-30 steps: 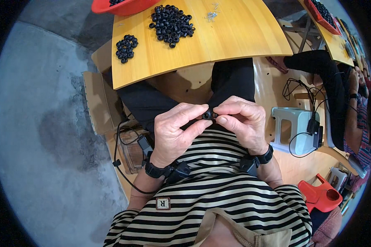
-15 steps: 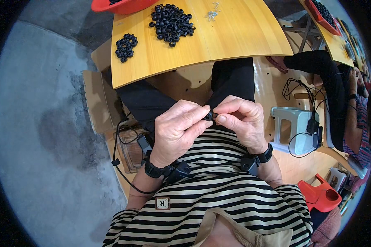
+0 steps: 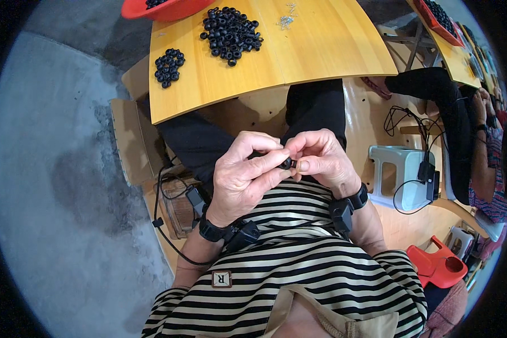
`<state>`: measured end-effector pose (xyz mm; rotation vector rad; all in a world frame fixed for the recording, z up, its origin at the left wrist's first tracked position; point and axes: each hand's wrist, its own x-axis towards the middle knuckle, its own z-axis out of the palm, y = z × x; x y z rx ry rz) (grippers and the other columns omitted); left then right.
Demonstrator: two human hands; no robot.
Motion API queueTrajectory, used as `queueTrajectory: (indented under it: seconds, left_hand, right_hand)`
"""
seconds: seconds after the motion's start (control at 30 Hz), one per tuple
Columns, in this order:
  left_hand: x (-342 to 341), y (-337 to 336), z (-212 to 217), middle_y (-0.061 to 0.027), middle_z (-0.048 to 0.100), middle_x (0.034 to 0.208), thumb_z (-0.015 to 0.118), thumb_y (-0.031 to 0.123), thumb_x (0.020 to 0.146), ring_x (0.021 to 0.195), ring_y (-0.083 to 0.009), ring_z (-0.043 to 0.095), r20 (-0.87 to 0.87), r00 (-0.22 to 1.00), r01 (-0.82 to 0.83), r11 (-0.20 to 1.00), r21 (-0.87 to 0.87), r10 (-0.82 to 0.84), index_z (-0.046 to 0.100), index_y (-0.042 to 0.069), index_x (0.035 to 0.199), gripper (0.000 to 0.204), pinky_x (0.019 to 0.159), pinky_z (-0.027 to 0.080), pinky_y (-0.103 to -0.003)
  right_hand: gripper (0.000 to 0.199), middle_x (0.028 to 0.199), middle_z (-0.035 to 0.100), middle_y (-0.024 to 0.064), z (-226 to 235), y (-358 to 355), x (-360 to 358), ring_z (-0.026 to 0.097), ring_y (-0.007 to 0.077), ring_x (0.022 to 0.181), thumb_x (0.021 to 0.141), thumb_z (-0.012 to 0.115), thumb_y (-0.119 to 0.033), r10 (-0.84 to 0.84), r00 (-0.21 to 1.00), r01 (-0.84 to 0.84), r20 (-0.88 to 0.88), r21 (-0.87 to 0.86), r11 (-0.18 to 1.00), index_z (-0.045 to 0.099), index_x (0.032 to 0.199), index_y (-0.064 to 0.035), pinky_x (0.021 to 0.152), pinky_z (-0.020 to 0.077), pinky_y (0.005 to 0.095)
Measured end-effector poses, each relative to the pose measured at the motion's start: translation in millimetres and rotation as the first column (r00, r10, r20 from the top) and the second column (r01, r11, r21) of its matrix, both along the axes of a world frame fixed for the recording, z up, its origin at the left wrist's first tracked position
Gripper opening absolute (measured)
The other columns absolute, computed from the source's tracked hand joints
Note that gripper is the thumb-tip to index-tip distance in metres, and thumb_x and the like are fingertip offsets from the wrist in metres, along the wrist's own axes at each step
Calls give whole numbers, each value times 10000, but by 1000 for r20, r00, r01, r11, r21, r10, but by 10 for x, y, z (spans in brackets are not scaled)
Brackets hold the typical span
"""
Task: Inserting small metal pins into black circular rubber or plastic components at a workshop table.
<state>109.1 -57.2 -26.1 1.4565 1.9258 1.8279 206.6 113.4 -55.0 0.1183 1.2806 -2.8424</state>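
Below the wooden table [image 3: 321, 50] with its heaps of black rings [image 3: 231, 34], the left hand [image 3: 245, 180] and right hand [image 3: 321, 160] together pinch one small black ring [image 3: 287, 164] close to the striped shirt [image 3: 298, 270].

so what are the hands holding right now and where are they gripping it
A small black ring-shaped part, pinched between the fingertips of the left hand and the right hand, close to the chest. Most of it is hidden, so the exact grip point cannot be told.

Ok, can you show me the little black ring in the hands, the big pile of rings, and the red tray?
small black ring [image 3: 287, 164], head view, on its visible edge between the fingertips
big pile of black rings [image 3: 231, 32], head view, pile's middle
red tray [image 3: 169, 9], head view, on its rim
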Motion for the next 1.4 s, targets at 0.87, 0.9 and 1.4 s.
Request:
queueTrajectory:
  seconds: [0.87,0.9,1.4]
  left_hand:
    - [2,35,70,-85,664,922,775,18,692,879,-259,630,-177,984,-12,1000,-15,9,721,5,916,230,761,520,-343]
    - [-6,35,55,-89,671,926,780,30,696,879,-255,633,-157,988,-11,1000,-4,10,723,4,920,232,762,522,-342]
    - [-11,46,59,-85,668,945,782,21,699,886,-254,645,-200,979,-35,999,-26,29,719,7,935,245,779,533,-341]
  right_hand:
    - [94,736,594,-16,10,-187,-43,486,28,630,852,659,-108,64,998,-64,-1,-74,995,627,812,-29,557,351,177]
    - [110,738,591,-18,-12,-188,-48,483,28,631,859,665,-125,80,997,-80,-1,-99,992,626,819,-30,559,352,177]
    - [260,716,543,-58,33,-231,-172,385,19,545,792,765,-115,131,991,-128,13,-150,980,654,999,-3,467,255,187]
